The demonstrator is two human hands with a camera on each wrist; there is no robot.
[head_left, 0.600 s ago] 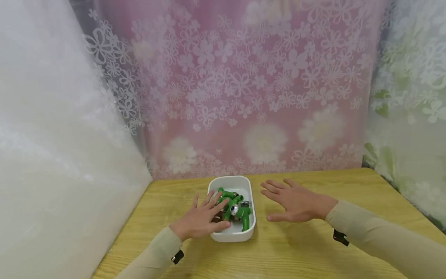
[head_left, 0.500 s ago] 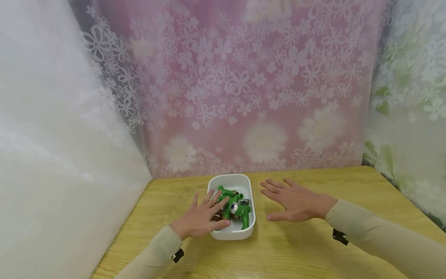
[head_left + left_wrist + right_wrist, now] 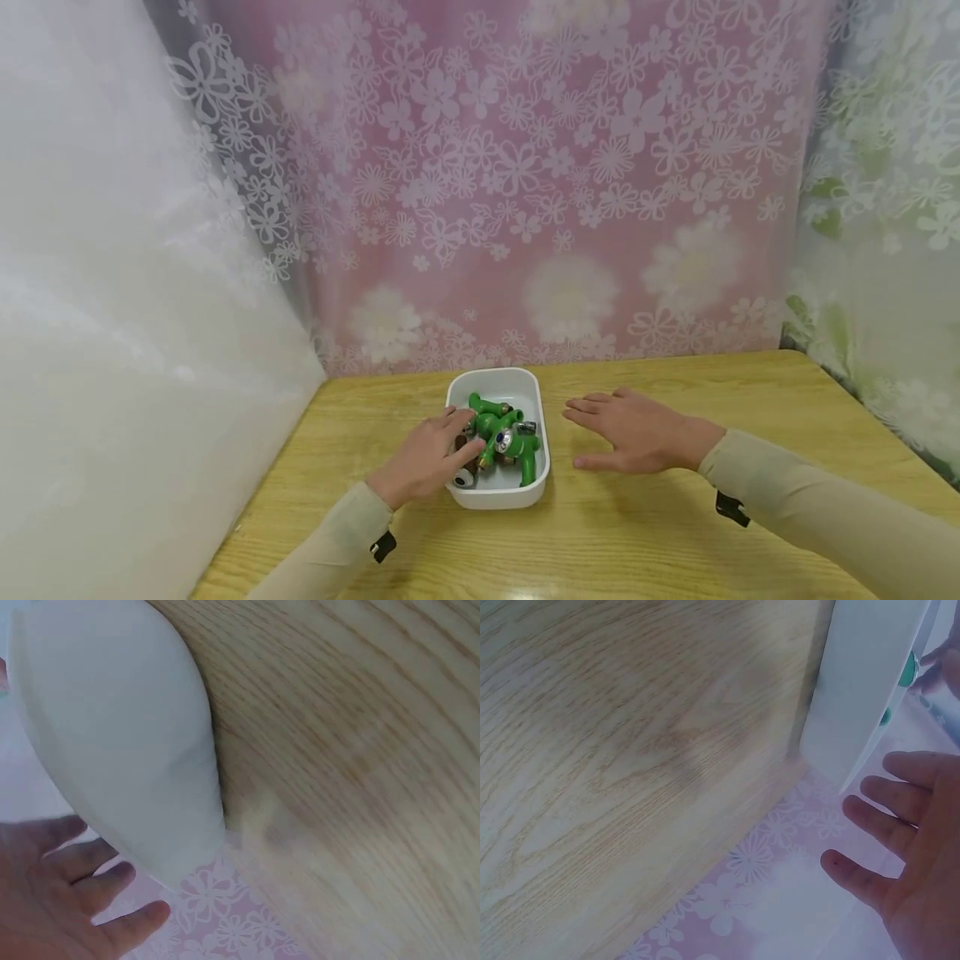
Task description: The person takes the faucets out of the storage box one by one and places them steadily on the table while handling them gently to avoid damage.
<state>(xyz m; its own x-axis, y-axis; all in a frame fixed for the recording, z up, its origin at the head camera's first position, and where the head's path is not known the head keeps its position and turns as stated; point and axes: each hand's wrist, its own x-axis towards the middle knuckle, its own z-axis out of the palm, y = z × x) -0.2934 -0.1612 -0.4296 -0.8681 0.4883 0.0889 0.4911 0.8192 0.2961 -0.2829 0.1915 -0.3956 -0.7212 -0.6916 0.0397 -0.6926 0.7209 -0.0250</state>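
Observation:
A white rectangular plastic tub (image 3: pixel 498 500) holds several green pieces shaped like pipe fittings. One green piece (image 3: pixel 528 467) has a silver cap (image 3: pixel 504 441) with a blue centre. At the tub's lower left lies a dark brown piece with a white round end (image 3: pixel 463 478). My left hand (image 3: pixel 423 460) hovers over the left rim, fingers extended and slightly bent, holding nothing; it covers part of the contents. To the tub's right, my right hand (image 3: pixel 633 432) is spread flat above the table with nothing in it. In the left wrist view, the fingers (image 3: pixel 139 924) appear beyond the tub's wall.
The tub stands on a wood-grain table (image 3: pixel 630 533), near its back edge. A pink flowered curtain (image 3: pixel 555 183) hangs behind. A white sheet (image 3: pixel 135 333) closes the left side, and a pale curtain with leaves (image 3: pixel 877 250) the right.
My left hand has drawn back slightly to the left with its fingers bending, uncovering the brown piece's white end. The right hand has lowered its fingers a little. The tub sits slightly higher in view.

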